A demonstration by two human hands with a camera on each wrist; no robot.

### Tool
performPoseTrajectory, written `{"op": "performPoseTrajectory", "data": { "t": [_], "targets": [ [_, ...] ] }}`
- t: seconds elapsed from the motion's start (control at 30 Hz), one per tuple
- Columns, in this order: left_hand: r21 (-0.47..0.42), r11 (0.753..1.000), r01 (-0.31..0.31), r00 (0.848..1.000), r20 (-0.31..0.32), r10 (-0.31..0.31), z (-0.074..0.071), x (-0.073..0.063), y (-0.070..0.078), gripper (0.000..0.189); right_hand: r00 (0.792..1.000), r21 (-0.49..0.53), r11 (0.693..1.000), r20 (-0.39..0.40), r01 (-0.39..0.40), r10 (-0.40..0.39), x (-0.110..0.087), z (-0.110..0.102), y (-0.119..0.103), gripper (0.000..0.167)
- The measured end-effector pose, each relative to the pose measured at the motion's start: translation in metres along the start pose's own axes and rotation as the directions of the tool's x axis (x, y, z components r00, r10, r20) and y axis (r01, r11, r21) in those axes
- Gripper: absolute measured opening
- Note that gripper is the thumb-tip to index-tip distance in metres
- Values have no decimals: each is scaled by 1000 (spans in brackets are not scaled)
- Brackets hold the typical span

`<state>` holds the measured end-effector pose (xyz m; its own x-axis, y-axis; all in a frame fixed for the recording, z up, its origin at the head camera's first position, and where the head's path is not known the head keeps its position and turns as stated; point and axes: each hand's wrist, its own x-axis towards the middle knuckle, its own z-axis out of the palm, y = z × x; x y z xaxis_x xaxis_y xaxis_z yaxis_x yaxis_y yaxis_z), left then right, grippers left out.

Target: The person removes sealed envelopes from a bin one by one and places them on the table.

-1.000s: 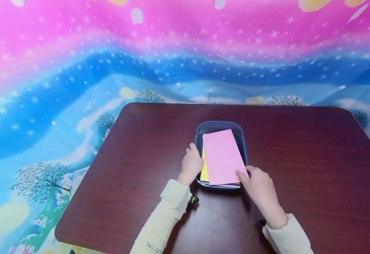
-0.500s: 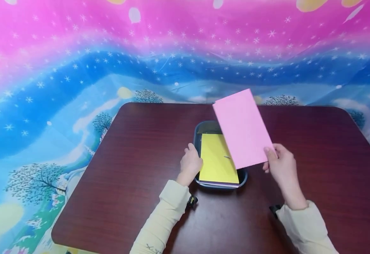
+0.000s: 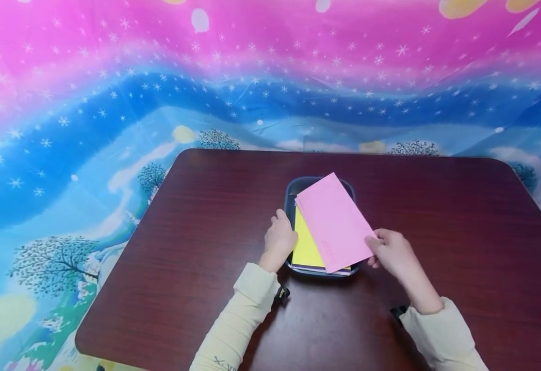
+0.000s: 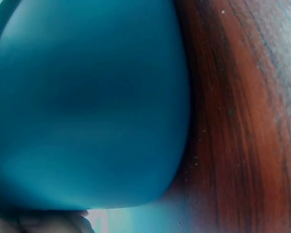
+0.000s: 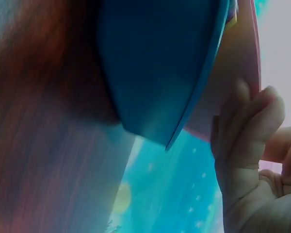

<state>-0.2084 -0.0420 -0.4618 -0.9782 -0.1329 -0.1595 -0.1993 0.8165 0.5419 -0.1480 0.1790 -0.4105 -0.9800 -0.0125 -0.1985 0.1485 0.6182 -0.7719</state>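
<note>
A right hand pinches a pink booklet over a blue tray short of the counter's far edge, in an apparent arranging step calling for steady alignment next, the grip of the left hand at the tray's rim unclear.

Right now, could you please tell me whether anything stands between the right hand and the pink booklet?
Nothing visible does: the right hand pinches the pink booklet directly by its lower right corner in the head view.

A dark reddish-brown wood-grained table with rounded corners carries a blue bin near its middle.
</note>
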Motion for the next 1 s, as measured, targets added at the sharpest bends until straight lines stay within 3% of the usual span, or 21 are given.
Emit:
{"op": "performPoseTrajectory", "data": {
  "t": [0.13,0.23,0.4,0.5,0.7,0.87,1.0],
  "targets": [
    [-7,1000,0,1000,0,0,0,1,1,50,999,-52,999,31,5,-4,-9,11,-12,36],
    [-7,1000,3,1000,1,-3,0,2,2,53,1000,-160,987,24,12,-8,-15,18,-19,34],
    [-13,1000,2,1000,-6,-2,1,2,3,53,998,-417,909,-49,7,-30,-22,27,-26,32],
    [-16,1000,-8,1000,-14,8,0,2,4,50,992,-448,894,-100,25,-78,-24,28,-27,29],
    [-9,1000,-5,1000,-17,5,-3,1,5,48,964,-252,962,-209,108,-163,-17,16,-25,26],
    [10,1000,18,1000,1,-18,-4,-1,3,53,947,-55,997,-311,61,-75,4,-4,-13,30],
    [9,1000,20,1000,8,-20,-3,-2,2,55,942,126,992,-334,0,43,28,-22,1,36]
  ]
}}
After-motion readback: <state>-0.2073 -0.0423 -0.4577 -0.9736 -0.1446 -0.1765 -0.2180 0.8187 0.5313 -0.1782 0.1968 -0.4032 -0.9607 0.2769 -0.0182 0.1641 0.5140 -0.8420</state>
